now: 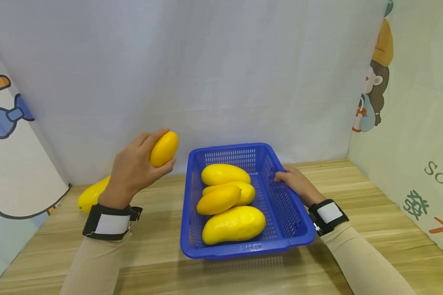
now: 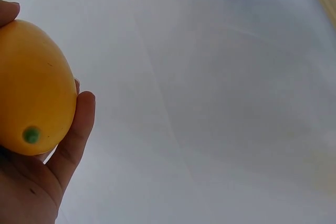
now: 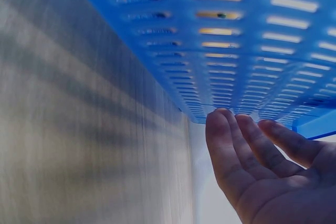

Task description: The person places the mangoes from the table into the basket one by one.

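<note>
My left hand [image 1: 134, 168] grips an orange-yellow mango [image 1: 164, 149] in the air, left of the blue plastic basket [image 1: 245, 247]. In the left wrist view the mango [image 2: 37, 87] shows a green stem spot. My right hand [image 1: 297, 182] holds the basket's right rim, thumb over the edge. Its fingers [image 3: 220, 135] lie against the slotted outer wall in the right wrist view. Inside the basket are a similar mango [image 1: 218, 200] and larger yellow oblong fruits, one at the back [image 1: 225, 174], one at the front [image 1: 234, 225] and one partly hidden between [image 1: 247, 192].
Another yellow oblong fruit [image 1: 92, 194] lies on the wooden table [image 1: 158, 241], partly hidden behind my left wrist. A pale cloth wall [image 1: 221, 73] rises behind. Printed panels stand at the left [image 1: 14, 164] and right [image 1: 409, 143].
</note>
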The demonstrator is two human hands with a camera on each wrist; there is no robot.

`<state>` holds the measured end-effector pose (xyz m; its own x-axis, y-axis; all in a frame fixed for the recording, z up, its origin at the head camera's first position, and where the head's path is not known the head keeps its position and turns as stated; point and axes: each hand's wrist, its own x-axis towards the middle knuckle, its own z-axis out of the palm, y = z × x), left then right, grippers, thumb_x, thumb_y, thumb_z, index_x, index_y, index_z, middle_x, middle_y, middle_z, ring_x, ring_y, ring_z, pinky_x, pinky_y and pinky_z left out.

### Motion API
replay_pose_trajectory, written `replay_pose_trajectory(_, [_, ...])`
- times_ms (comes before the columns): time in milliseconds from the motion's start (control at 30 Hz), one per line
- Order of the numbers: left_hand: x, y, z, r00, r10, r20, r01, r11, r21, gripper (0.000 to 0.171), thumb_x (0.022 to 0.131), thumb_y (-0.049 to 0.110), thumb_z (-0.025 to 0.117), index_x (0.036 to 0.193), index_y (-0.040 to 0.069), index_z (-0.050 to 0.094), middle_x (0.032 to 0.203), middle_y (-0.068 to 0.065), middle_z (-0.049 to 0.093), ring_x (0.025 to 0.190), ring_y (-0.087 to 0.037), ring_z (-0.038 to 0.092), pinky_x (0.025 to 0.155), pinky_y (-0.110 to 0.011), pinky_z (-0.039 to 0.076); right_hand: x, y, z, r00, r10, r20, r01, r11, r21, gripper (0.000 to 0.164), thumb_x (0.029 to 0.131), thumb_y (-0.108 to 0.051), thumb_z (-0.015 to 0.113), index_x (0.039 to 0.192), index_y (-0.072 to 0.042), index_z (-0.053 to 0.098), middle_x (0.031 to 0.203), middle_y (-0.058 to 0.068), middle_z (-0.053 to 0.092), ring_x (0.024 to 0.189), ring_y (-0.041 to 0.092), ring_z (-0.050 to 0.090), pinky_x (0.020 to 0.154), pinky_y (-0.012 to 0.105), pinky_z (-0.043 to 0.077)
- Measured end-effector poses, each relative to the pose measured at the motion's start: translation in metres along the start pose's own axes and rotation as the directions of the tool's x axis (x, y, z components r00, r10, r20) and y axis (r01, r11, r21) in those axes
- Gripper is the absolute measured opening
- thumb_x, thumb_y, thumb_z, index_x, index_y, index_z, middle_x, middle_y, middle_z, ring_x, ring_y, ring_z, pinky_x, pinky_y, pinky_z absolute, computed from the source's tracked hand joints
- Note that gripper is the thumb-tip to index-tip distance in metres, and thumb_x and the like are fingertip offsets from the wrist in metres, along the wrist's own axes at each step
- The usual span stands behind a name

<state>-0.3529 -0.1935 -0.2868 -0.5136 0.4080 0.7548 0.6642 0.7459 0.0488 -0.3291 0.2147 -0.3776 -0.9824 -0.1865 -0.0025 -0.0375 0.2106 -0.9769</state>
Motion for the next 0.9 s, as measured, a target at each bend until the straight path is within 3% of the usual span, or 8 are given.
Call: replay_pose_trajectory(900, [0.006,0.035,-0.02,0.994,0.093,-0.05,-0.095,0.994,-0.048,0.068,0.074,0.042,0.067,0.137,0.028,0.044,0.105,-0.008,0.058,0.073,-0.02,0.053,0.051,-0.036,0.047,0.001,0.001,0.0,1.0,0.01,-0.01,-0.01,1.0,-0.004,0.044,0.085,-0.01,0.045,0.125,0.007,0.043,0.108,0.032,0.053,0.083,0.037,0.06,0.068,0.045,0.052])
